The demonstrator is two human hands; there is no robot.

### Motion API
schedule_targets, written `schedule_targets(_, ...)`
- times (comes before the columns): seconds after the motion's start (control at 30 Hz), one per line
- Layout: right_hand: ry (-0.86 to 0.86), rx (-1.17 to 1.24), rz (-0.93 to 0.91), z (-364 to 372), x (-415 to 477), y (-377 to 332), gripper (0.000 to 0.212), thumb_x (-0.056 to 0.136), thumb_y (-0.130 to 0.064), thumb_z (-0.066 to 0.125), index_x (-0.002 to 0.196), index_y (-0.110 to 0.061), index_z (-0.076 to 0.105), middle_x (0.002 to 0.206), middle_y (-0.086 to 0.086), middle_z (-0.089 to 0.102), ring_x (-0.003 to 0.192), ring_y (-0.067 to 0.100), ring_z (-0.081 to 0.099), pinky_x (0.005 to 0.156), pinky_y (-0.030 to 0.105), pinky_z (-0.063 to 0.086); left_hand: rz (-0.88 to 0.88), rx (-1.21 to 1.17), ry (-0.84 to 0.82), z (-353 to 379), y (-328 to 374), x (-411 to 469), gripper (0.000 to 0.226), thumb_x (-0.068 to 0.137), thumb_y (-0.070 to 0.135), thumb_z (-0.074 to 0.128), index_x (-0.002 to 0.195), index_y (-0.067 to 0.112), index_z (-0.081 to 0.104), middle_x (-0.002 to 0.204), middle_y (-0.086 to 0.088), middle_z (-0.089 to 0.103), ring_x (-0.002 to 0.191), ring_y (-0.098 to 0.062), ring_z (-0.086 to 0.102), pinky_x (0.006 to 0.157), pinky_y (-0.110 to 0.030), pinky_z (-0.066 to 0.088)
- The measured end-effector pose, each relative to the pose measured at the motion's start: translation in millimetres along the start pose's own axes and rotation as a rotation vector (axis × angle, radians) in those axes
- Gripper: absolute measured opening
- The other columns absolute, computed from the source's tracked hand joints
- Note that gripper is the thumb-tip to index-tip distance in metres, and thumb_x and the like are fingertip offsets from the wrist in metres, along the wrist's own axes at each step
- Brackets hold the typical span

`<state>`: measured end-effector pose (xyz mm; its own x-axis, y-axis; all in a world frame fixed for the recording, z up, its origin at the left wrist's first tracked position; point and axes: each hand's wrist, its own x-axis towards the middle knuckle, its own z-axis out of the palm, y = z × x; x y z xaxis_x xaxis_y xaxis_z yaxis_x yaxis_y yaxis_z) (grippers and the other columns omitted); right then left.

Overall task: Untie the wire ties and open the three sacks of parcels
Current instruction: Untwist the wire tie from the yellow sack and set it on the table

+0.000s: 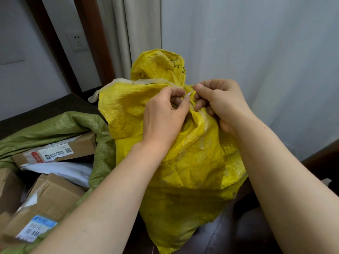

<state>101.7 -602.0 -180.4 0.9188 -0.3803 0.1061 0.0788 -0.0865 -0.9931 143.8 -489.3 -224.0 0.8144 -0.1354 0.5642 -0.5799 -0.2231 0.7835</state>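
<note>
Pinching the wire tie [189, 94]: left hand [163, 116]; right hand [222, 105] seemingly clutches yellow sack [192, 171] neck.

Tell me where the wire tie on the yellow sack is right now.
In the head view the white wire tie is at the gathered neck of the yellow sack, mid-frame, pinched between the left hand and the right hand.

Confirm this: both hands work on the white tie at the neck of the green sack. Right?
Not quite: the head view shows the left hand and right hand on the white tie at the neck of the yellow sack; the green sack lies open beside it.
</note>
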Motion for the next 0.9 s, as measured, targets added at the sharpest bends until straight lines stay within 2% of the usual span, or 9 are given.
schedule_targets(0.13,-0.002,-0.001,0.008,-0.8,-1.8,-1.4,0.014,0.090,-0.007,0.057,0.077,-0.009,0.060,0.057,0.002,0.054,0.033,0.001,0.050,0.031,0.013,0.027,-0.031,-0.008,0.020,0.1,0.3,-0.3,0.005,0.080,0.023,0.067,0.078,0.019,0.069,0.063,0.013,0.060,0.059,-0.009,0.054,0.066,-0.037,0.055)
schedule_targets(0.3,-0.013,-0.031,0.049,-1.6,-2.7,-3.5,0.019,0.081,0.006,0.055,0.085,-0.010,0.063,0.043,0.001,0.056,0.036,0.007,0.050,0.032,0.014,0.029,-0.069,-0.093,0.034,1.1,-1.8,0.5,0.021,0.080,0.021,0.070,0.065,0.033,0.060,0.055,0.010,0.055,0.051,-0.003,0.045,0.058,-0.031,0.047)
schedule_targets(0.47,-0.085,-0.086,0.018,-6.0,-4.6,-3.3,0.032,0.072,0.002,0.073,0.103,-0.003,0.065,0.071,0.007,0.063,0.045,0.006,0.055,0.037,0.013,0.034,-0.154,-0.173,0.021,-0.1,0.6,0.9,0.015,0.081,0.024,0.068,0.067,0.030,0.064,0.054,-0.003,0.060,0.051,-0.012,0.049,0.056,-0.033,0.044)
schedule_targets(0.53,-0.104,-0.132,0.016,-6.0,-2.9,-2.3,0.040,0.067,-0.002,0.079,0.105,-0.004,0.066,0.085,0.008,0.066,0.053,0.006,0.060,0.047,0.014,0.047,-0.225,-0.254,0.010,-0.8,-0.1,2.9,0.013,0.085,0.024,0.063,0.072,0.027,0.064,0.056,0.003,0.064,0.053,-0.013,0.055,0.057,-0.033,0.046)
schedule_targets(0.6,-0.068,-0.272,0.001,-6.7,0.2,-1.7,0.045,0.061,-0.010,0.085,0.103,-0.011,0.069,0.091,0.006,0.068,0.068,0.012,0.065,0.070,0.026,0.057,-0.314,-0.318,0.021,-1.8,0.6,5.3,0.018,0.092,0.022,0.056,0.074,0.024,0.059,0.048,0.011,0.053,0.047,-0.008,0.046,0.052,-0.027,0.038)
schedule_targets(0.67,-0.019,-0.465,-0.016,-8.6,2.8,-3.9,0.047,0.058,-0.019,0.087,0.102,-0.018,0.071,0.087,0.002,0.068,0.079,0.017,0.066,0.082,0.034,0.056,-0.347,-0.349,0.017,-4.0,4.0,6.8,0.020,0.096,0.024,0.048,0.077,0.023,0.053,0.051,0.008,0.050,0.043,-0.011,0.042,0.048,-0.023,0.033)
schedule_targets(0.77,-0.006,-0.612,-0.037,-11.0,5.3,-6.2,0.049,0.063,-0.025,0.085,0.110,-0.022,0.070,0.076,-0.009,0.061,0.083,0.013,0.062,0.086,0.033,0.052,-0.336,-0.352,0.005,-9.3,11.0,6.4,0.013,0.097,0.023,0.047,0.085,0.019,0.050,0.056,-0.001,0.056,0.038,-0.011,0.046,0.038,-0.015,0.032)
schedule_targets(0.83,0.009,-0.580,-0.062,-10.6,7.9,-3.9,0.045,0.066,-0.024,0.083,0.109,-0.021,0.071,0.072,-0.014,0.058,0.079,0.010,0.062,0.083,0.031,0.052,-0.324,-0.371,-0.010,-10.9,13.0,5.4,0.007,0.095,0.019,0.051,0.088,0.019,0.052,0.057,-0.001,0.058,0.041,-0.008,0.050,0.036,-0.014,0.035)
schedule_targets(0.9,0.047,-0.562,-0.106,-8.9,12.9,0.9,0.041,0.069,-0.023,0.081,0.108,-0.017,0.070,0.067,-0.015,0.053,0.066,0.003,0.055,0.070,0.023,0.048,-0.309,-0.396,-0.009,-11.6,14.5,3.5,0.015,0.098,0.017,0.046,0.088,0.020,0.056,0.058,-0.001,0.059,0.044,-0.007,0.052,0.039,-0.016,0.042)
